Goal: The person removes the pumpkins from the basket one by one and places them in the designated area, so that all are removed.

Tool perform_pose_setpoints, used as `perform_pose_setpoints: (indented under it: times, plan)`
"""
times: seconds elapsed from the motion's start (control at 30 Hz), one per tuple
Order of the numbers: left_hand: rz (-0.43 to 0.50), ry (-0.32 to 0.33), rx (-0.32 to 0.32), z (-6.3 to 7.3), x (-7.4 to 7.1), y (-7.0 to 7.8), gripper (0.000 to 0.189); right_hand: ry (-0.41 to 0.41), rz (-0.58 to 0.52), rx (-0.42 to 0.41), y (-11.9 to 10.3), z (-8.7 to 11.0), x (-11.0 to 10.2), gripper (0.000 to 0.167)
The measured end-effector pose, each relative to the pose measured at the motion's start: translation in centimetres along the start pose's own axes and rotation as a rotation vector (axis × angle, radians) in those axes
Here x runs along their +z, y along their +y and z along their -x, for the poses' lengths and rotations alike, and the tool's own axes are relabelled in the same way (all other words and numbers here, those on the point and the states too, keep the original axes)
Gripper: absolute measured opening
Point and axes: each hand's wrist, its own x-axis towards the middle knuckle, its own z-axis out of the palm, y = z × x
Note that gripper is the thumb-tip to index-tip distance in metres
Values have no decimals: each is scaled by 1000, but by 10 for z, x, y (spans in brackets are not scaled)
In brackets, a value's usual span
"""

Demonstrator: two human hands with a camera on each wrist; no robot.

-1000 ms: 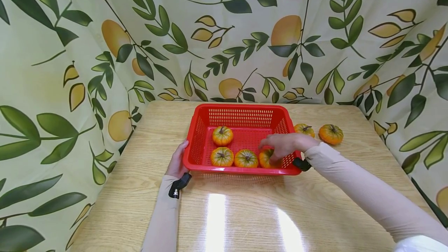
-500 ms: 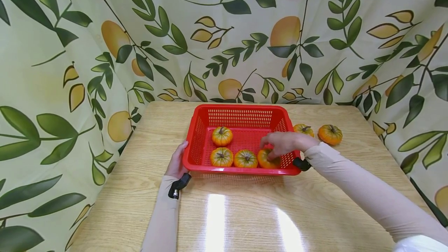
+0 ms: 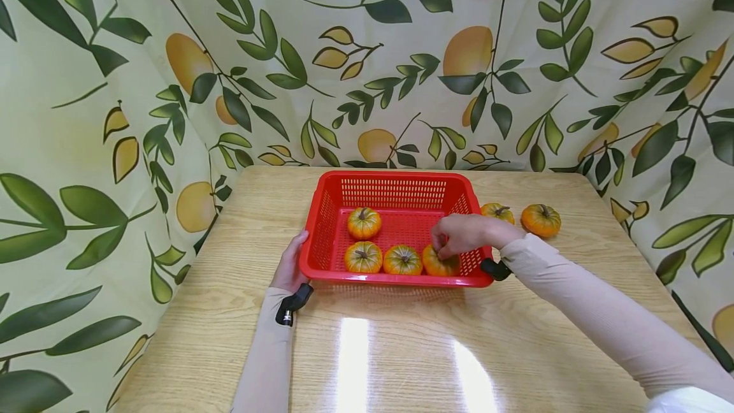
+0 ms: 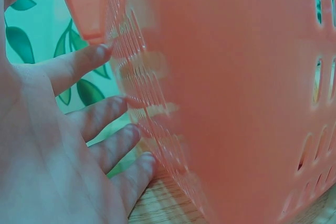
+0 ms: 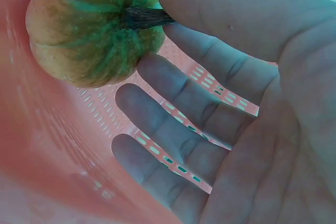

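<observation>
My right hand [image 3: 459, 234] reaches inside the red plastic basket [image 3: 395, 279]. Thumb and index finger pinch the stem of a small orange-and-green pumpkin [image 5: 89, 35] at the basket's front right; the other fingers spread loosely beside it. To its left sit two pumpkins along the front wall, the middle one [image 3: 403, 260] and the left one [image 3: 364, 257]. Behind these lies another pumpkin [image 3: 364, 223]. At the basket's left end, my left hand [image 3: 289, 264] touches the outer wall [image 4: 236, 93] with extended, spread fingertips, its thumb up by the rim.
On the wooden table [image 3: 367, 349], right of the basket, lie two more pumpkins, one [image 3: 497, 212] partly hidden by the right hand and one [image 3: 541, 220] farther right. A leaf-patterned cloth [image 3: 367, 69] hangs around the table's back and sides.
My right hand's fingers have drawn in from spread over the front-right pumpkin to a pinch on its stem. The left hand and basket stay where they were.
</observation>
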Motion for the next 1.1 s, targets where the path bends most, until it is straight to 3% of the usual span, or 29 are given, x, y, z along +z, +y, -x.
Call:
perform_pose_setpoints:
  times: [0.37,0.67,1.1]
  plan:
    - [5,8,3,1,3,2,35,59,-14,-38,1,2,2,10]
    - [-4,14,5,1,3,2,39,102,-126,-13,6,7,1,7]
    - [-12,22,-6,1,3,2,46,313,-111,-4,14,19,-4,7]
